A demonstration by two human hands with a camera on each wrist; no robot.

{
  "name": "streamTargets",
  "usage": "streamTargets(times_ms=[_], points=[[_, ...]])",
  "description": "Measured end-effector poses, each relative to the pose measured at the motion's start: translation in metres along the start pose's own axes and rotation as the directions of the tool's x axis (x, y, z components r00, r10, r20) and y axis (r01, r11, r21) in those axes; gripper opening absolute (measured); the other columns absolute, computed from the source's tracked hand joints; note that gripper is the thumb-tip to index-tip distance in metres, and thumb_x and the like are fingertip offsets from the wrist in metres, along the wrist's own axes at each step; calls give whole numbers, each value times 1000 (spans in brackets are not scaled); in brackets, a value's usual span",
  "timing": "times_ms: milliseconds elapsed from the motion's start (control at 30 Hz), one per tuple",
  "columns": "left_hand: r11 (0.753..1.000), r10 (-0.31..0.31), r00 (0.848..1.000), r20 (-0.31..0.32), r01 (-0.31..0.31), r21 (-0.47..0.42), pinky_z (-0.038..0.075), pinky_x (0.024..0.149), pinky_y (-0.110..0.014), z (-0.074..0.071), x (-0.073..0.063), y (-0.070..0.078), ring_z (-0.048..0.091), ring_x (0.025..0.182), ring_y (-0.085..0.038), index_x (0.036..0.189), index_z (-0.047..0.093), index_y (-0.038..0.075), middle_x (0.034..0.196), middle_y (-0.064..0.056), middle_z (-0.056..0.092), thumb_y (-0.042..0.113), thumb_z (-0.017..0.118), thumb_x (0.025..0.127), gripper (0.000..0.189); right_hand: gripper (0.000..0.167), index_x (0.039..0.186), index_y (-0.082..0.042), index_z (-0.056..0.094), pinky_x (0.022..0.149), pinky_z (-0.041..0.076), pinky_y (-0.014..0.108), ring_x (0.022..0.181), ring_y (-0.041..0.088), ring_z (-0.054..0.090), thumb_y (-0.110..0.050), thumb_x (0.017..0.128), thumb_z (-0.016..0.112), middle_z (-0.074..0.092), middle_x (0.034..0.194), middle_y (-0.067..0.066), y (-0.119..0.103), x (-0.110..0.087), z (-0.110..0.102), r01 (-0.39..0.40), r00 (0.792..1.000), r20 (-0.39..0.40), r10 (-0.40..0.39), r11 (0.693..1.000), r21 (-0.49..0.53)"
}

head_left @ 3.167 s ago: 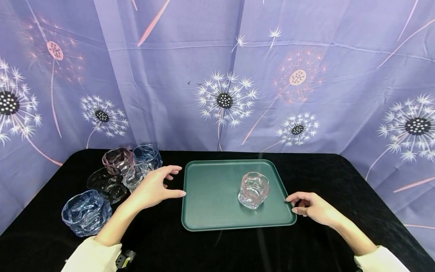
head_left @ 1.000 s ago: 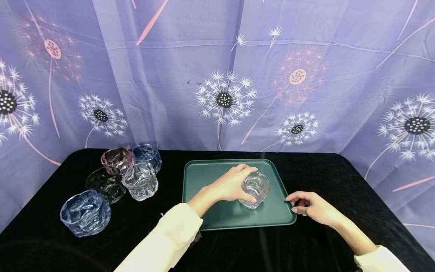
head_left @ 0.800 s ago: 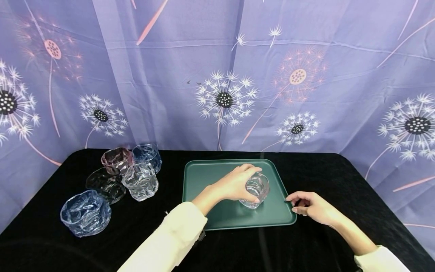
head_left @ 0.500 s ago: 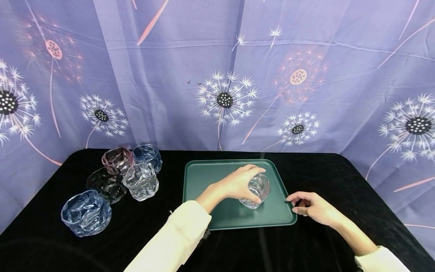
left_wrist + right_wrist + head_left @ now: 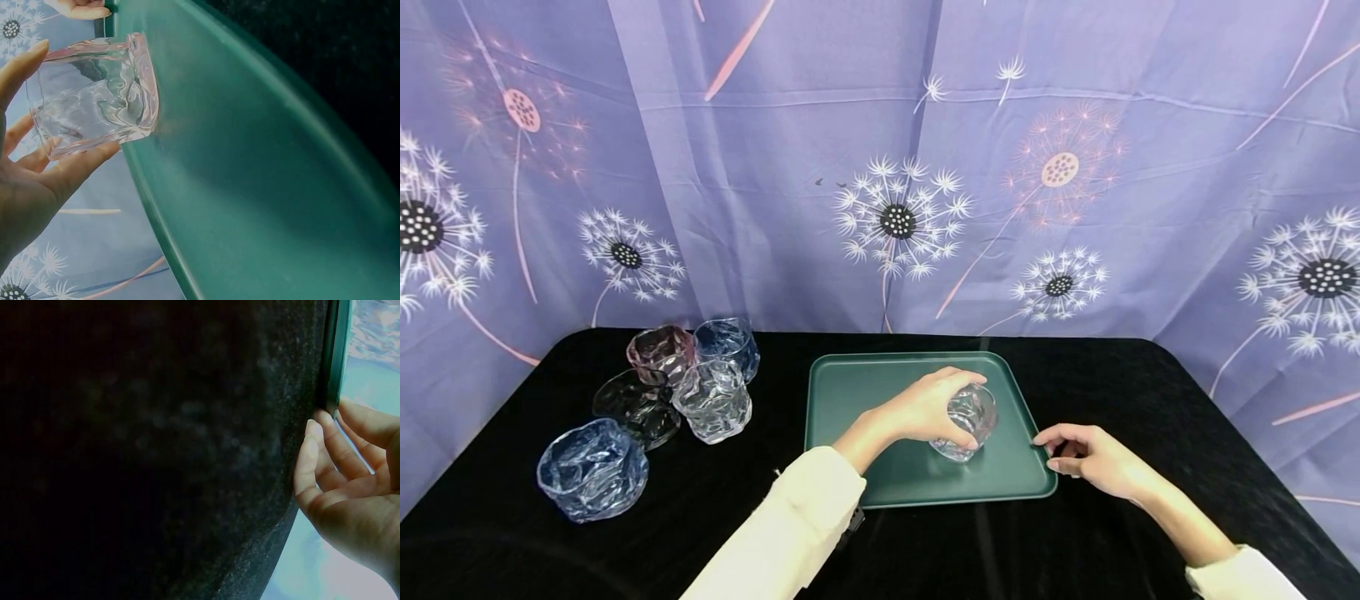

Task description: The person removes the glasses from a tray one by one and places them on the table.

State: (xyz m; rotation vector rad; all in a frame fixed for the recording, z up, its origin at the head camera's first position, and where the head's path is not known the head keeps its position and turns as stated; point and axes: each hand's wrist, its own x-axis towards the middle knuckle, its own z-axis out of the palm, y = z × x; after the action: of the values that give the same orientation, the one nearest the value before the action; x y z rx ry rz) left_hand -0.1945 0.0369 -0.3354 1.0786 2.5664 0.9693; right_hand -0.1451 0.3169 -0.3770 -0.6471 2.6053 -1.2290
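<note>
A clear drinking glass [image 5: 976, 410] with a pinkish tint and wavy walls stands upright on the right half of a green tray [image 5: 853, 385]. My left hand [image 5: 913, 410] holds the glass from its left side, thumb in front and fingers behind. In the left wrist view, the thumb and fingers lie along the walls of the glass [image 5: 94, 103], and its base meets the tray. At the tray's right edge, my right hand [image 5: 1093, 460] pinches the rim between thumb and fingers, seen too in the right wrist view, where the tray rim [image 5: 335, 362] runs to the fingertips.
At the left of the black-covered table [image 5: 1120, 383] stand several more glasses: a blue glass [image 5: 592, 471] in front, a dark glass [image 5: 638, 408], a clear glass [image 5: 713, 402], a pink glass [image 5: 661, 352] and another blue glass [image 5: 727, 346]. A purple dandelion-print curtain [image 5: 775, 208] hangs behind.
My left hand has moved from beside the tray's left edge over to the glass and round it, edging slightly right over the last second. The right hand has stayed at the tray rim.
</note>
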Motion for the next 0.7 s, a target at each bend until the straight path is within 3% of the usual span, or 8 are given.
streamTargets(times_ms=[700], points=[[999,-14,997,-73,17,48,41,87,-26,0,-7,2,48,107,-15,130,49,14,122,-5,52,26,83,62,77,22,104,4,60,51,45,26,61,7,51,6,82,59,55,85,5,0,0,0,3,1000,6,-3,1000,7]])
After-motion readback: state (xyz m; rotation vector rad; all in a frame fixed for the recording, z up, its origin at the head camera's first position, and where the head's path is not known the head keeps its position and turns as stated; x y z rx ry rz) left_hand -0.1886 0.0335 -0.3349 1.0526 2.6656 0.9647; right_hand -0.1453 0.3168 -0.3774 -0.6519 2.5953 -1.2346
